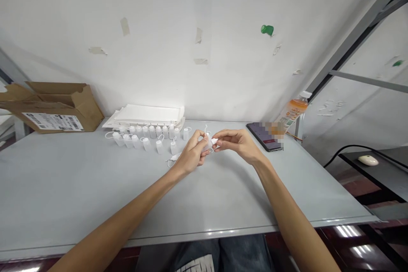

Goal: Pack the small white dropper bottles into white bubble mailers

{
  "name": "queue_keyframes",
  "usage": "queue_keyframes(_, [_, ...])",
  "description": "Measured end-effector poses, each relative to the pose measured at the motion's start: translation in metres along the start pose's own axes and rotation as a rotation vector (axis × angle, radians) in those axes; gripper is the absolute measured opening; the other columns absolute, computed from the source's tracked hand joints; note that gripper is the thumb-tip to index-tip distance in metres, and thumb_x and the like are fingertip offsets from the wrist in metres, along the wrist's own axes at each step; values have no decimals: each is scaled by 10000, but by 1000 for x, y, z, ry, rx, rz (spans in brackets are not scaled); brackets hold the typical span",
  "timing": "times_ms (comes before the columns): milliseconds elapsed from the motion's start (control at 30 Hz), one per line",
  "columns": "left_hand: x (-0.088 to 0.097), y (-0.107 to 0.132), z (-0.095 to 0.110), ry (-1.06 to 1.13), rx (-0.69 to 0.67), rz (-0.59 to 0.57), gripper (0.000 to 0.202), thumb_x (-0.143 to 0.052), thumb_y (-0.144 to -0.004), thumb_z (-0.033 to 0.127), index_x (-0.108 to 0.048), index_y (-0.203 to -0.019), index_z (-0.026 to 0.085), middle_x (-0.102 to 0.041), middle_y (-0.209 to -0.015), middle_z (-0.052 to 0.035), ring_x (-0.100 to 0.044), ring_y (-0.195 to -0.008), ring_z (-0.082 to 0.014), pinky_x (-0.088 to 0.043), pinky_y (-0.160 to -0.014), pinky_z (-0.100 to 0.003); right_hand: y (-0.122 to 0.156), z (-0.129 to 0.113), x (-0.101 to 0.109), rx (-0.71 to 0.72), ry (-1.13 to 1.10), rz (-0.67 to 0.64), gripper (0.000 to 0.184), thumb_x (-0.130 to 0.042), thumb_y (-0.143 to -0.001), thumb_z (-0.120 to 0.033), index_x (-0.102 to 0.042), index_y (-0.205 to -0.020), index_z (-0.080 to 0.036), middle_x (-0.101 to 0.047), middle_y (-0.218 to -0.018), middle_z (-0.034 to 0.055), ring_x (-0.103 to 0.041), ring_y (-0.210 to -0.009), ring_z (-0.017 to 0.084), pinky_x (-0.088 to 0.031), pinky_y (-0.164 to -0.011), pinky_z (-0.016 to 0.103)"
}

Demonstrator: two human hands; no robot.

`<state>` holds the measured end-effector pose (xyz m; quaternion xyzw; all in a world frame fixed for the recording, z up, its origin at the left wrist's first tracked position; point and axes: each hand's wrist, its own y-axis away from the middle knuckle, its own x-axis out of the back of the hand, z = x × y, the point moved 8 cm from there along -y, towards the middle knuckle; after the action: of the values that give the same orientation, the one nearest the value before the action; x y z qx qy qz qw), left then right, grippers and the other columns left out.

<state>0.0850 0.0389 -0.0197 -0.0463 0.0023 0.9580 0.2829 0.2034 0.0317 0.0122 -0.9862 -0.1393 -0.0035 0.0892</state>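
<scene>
While the left hand [191, 155] and right hand [239, 144] pinch a small white bottle [208, 142] with a string loop | spot: mid frame, held above the desk [79, 187] | risk: a loose grip could drop it onto the other small bottles [159, 146] at left

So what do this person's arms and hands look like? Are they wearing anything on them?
Both forearms are bare, with no sleeves showing. The left hand and the right hand have no gloves, and no watch or bracelet shows at either wrist. The only clothing in view is dark blue jeans below the table edge.
</scene>
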Motion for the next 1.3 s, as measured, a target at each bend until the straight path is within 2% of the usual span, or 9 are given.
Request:
queue_keyframes(267, [7, -1, -1, -112, -35, 38, 210, -405, -972, 432, -364, -895, 241, -268, -578, 104, -224, -458, -56, -197, -436, -141, -2, 3, -3, -12, 153, -2, 337, -744, -769, -469, -699, -858, -147, -662, -748, 34, -639, -661, 154, -574, -710, 365])
queue_keyframes(533, [5, -2, -1, -283, -125, 14, 216, -396, -976, 433, -356, -900, 235, -282, -570, 109, -261, -508, -76, -356, -568, -182, -3, 17, -8, -21, 404, 28, 531, -461, -937, -573, -508, -595, -170, -516, -551, -10, -513, -485, 96, -447, -508, 249])
queue_keyframes(633, [7, -3, -1, -260, -103, 14, 209, -401, -974, 432, -365, -907, 237, -286, -582, 106, -264, -507, -77, -347, -564, -183, -4, 14, -5, -6, 302, 31, 417, -540, -908, -542, -605, -749, -163, -593, -673, 6, -567, -522, 106, -480, -514, 257])
queue_keyframes(767, [9, -2, 4, -267, -113, 36, 190, -411, -970, 418, -381, -917, 238, -286, -577, 103, -273, -504, -78, -351, -565, -183, -2, 9, -8, -27, 113, -89, 357, -730, -791, -449, -661, -992, -163, -668, -772, 33, -655, -649, 164, -561, -609, 330])
queue_keyframes(867, [8, 0, 6, -243, -113, 39, 182, -444, -957, 399, -384, -899, 237, -300, -574, 97, -284, -497, -74, -331, -534, -169, 0, 12, -8, -85, 124, -106, 345, -761, -763, -443, -691, -910, -139, -662, -660, 24, -642, -615, 159, -558, -637, 334])
queue_keyframes(1000, [4, -2, -5, -3, 48, -28, 198, -436, -947, 401, -354, -862, 243, -301, -562, 93, -179, -426, -56, -137, -420, -163, 1, 14, -9, -122, 223, -116, 444, -626, -854, -535, -667, -670, -134, -617, -574, 26, -590, -518, 126, -511, -567, 290])
queue_keyframes(1100, [4, -3, -6, 104, 91, -40, 223, -443, -942, 419, -342, -848, 245, -304, -554, 94, -131, -404, -45, -95, -408, -170, 0, 9, -6, -66, 189, -66, 308, -719, -802, -460, -693, -849, -157, -641, -666, 6, -587, -514, 116, -495, -537, 276])
queue_keyframes(1167, [3, -2, -6, 103, 96, -33, 228, -443, -945, 432, -353, -853, 245, -308, -553, 92, -143, -402, -44, -99, -407, -170, 0, 6, -4, -37, 137, -48, 329, -776, -759, -392, -675, -992, -181, -649, -707, -10, -591, -511, 115, -501, -539, 280])
queue_keyframes(1300, [-1, 1, -5, 17, 59, 7, 207, -436, -958, 413, -372, -862, 241, -297, -559, 91, -187, -424, -51, -137, -413, -161, 1, 10, -7, -74, 121, -119, 302, -762, -776, -389, -666, -939, -155, -637, -626, -9, -604, -520, 130, -506, -570, 292])
